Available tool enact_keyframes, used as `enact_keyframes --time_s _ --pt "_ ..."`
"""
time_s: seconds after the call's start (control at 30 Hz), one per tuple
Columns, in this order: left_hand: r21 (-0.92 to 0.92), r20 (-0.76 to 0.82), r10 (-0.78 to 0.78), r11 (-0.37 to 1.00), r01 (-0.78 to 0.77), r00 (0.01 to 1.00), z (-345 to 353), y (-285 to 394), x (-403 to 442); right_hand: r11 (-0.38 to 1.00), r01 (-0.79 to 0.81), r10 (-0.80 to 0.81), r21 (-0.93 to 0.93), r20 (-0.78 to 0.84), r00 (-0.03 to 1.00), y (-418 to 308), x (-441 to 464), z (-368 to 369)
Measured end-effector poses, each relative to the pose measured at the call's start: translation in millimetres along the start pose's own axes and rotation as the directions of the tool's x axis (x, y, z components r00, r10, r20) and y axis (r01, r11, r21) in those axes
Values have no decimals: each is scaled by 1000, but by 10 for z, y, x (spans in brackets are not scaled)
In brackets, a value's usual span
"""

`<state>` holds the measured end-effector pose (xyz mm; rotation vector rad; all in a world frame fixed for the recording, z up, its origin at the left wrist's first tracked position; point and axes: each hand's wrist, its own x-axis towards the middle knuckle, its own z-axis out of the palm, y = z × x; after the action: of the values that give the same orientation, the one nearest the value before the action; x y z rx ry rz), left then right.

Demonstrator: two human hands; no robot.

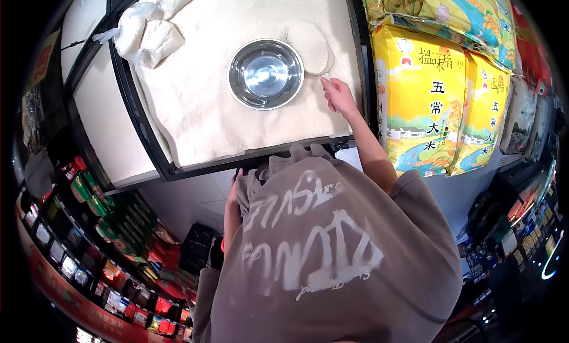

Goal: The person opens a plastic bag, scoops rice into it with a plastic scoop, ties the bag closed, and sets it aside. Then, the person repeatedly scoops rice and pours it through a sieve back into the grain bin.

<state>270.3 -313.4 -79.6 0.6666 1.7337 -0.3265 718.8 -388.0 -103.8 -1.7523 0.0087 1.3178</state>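
Note:
My right hand is closed around the handle end of a scoop. Its round bowl is heaped with white rice and blends into the rice bed below. A shiny steel bowl rests on the rice, just left of the scoop; it looks empty. My left hand is low, by the front of the bin and beside my grey-brown shirt. Cloth hides most of its fingers, so I cannot see what they hold.
Tied clear plastic bags of rice lie at the bin's back left. A black frame borders the bin. Yellow rice sacks are stacked at the right. Shelves of packaged goods stand at the lower left, near a dark basket.

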Motion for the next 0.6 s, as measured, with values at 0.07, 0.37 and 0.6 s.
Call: enact_keyframes --time_s 0.07,0.37,0.6 --pt "21 -95 33 999 -31 995 118 -81 261 999 -2 1 34 11 1000 3 -100 -76" --pt "54 -249 327 944 -324 912 -22 -177 299 998 56 -55 -23 38 998 -49 -252 -353" --pt "527 46 321 797 -296 946 195 120 289 898 155 -164 -411 12 986 -311 -378 -252"
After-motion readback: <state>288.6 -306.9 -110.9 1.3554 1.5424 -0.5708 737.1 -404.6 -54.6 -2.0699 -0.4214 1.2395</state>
